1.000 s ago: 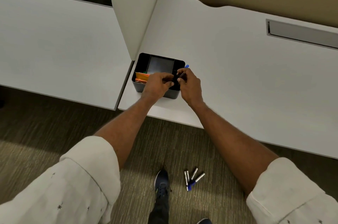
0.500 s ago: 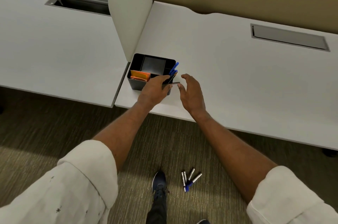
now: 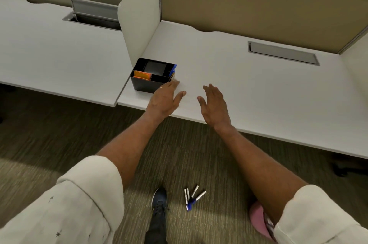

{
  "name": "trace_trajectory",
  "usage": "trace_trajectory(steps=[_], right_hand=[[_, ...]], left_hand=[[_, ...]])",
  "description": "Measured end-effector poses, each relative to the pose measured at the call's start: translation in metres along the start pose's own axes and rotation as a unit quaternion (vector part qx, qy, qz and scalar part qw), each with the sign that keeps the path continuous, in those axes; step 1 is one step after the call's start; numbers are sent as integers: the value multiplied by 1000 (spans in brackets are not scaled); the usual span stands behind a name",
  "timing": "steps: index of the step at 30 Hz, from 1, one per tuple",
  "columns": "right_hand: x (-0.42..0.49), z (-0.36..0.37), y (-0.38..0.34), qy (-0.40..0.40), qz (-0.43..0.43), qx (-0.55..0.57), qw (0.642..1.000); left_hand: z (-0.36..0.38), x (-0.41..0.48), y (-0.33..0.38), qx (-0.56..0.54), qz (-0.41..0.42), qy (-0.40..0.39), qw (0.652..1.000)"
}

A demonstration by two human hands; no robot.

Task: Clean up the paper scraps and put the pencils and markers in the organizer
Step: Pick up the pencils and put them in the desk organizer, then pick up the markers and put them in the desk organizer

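Note:
A black organizer (image 3: 147, 84) sits on the white desk (image 3: 249, 88) at its front left corner, against the divider panel. Orange paper (image 3: 141, 75) stands in its left compartment, and blue-capped markers (image 3: 172, 71) lean in its right compartment. My left hand (image 3: 164, 100) hovers flat just right of the organizer's front corner, fingers apart and empty. My right hand (image 3: 215, 105) is open a little further right, over the desk's front edge, holding nothing. Several markers (image 3: 192, 197) with white barrels and blue caps lie on the carpet below.
A white divider panel (image 3: 137, 24) separates this desk from the left desk (image 3: 59, 54). A closed cable flap (image 3: 282, 52) is set into the right desk; an open one (image 3: 93, 16) is on the left. My dark shoe (image 3: 159, 202) and a pink object (image 3: 258, 221) are on the carpet.
Both hands let go of the markers, now left in the organizer's right compartment, and drew back toward me with fingers spread. The view has pulled back and tilted up.

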State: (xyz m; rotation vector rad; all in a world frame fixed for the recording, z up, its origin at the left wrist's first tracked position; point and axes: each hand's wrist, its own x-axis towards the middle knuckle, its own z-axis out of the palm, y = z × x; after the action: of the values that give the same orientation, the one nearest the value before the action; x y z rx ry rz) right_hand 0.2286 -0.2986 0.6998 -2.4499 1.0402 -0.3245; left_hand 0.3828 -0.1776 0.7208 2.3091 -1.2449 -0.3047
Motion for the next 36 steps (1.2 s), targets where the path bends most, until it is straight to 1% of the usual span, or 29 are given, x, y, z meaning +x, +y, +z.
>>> trace_trajectory(steps=[7,10,14,19,23,27,31,36], right_hand=[[-85,-64,28,5,-37,-41,998],[-118,-80,43,5,-25,-50,998],[-153,-84,57,8,-1,-57,998],[-195,-64,70,8,33,-49,998],[-238,-36,88,3,60,-43,997],[-281,-7,112,-26,92,-42,995],[-318,15,134,-49,125,-45,990],[-351,46,161,-83,134,-39,987]], left_hand=[[8,-81,75,14,17,39,999],[17,-111,97,17,32,33,999],[31,-143,111,16,44,20,999],[54,-177,107,22,49,-8,999],[79,-206,93,23,49,-49,997],[109,-237,76,18,32,-79,996],[141,-265,65,36,31,-125,991],[182,-293,55,38,13,-153,987]])
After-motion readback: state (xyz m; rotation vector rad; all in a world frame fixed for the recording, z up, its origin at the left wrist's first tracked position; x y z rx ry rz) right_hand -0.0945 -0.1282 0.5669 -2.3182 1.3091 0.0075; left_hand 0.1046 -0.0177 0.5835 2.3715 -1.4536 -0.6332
